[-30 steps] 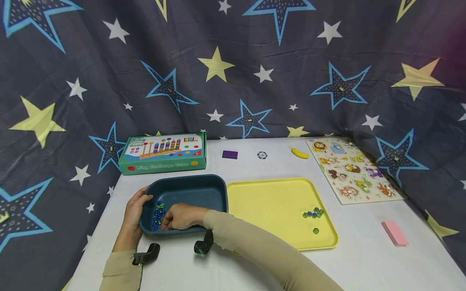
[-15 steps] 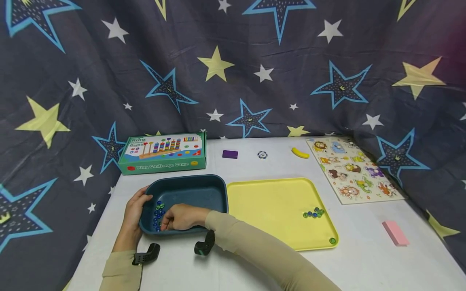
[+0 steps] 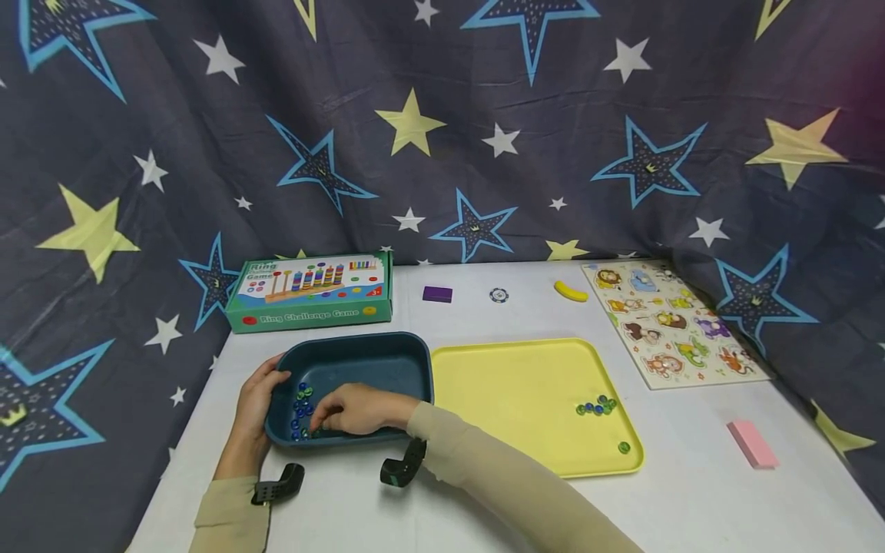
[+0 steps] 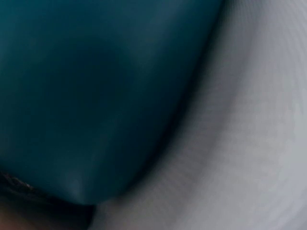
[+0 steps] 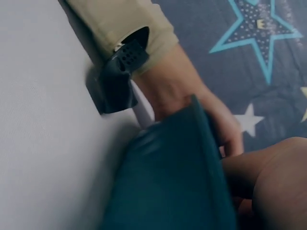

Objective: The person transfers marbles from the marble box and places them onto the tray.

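Observation:
My left hand grips the left end of a dark teal bin, fingers over its rim. Blue and green glass marbles lie at the bin's left end. My right hand reaches down inside the bin, its bent fingers close to the front marbles; whether it pinches one I cannot tell. In the left wrist view the bin's outer wall fills much of the picture. The right wrist view shows the bin's wall with the left hand behind it.
A yellow tray stands right of the bin, with several marbles and one separate green marble. Behind are a Ring Challenge Game box, purple block, poker chip and toy banana. Rightward lie an animal puzzle and pink block.
My right hand has shifted slightly right inside the bin. On the tray, the lone green marble has rolled to the right corner, then back a little. The left hand stays put.

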`<action>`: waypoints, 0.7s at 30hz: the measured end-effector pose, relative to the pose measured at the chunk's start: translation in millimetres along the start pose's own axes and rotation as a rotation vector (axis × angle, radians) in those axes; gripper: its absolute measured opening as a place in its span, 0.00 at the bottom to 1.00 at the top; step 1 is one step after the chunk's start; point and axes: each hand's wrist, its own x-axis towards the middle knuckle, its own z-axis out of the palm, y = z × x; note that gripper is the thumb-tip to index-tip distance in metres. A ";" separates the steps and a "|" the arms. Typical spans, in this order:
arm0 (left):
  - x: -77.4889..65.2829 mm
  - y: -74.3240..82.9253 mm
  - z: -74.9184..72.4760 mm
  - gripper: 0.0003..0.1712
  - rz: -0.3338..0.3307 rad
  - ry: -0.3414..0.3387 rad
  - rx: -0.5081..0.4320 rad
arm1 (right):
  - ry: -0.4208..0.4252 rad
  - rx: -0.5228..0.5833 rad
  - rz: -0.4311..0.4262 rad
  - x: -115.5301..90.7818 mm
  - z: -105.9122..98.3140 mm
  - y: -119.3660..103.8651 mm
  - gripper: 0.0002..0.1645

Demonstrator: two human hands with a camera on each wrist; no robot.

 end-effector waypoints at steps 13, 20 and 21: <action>-2.0 -1.3 0.4 0.23 0.005 -0.006 -0.008 | 0.273 0.006 -0.075 -54.7 -28.8 0.8 0.10; -1.7 -1.1 -1.2 0.23 0.012 -0.018 0.003 | 0.413 0.053 -0.058 -83.6 -43.4 15.5 0.06; -1.6 -1.1 -1.3 0.23 0.012 -0.020 0.005 | 0.427 0.061 -0.050 -87.1 -45.4 17.8 0.06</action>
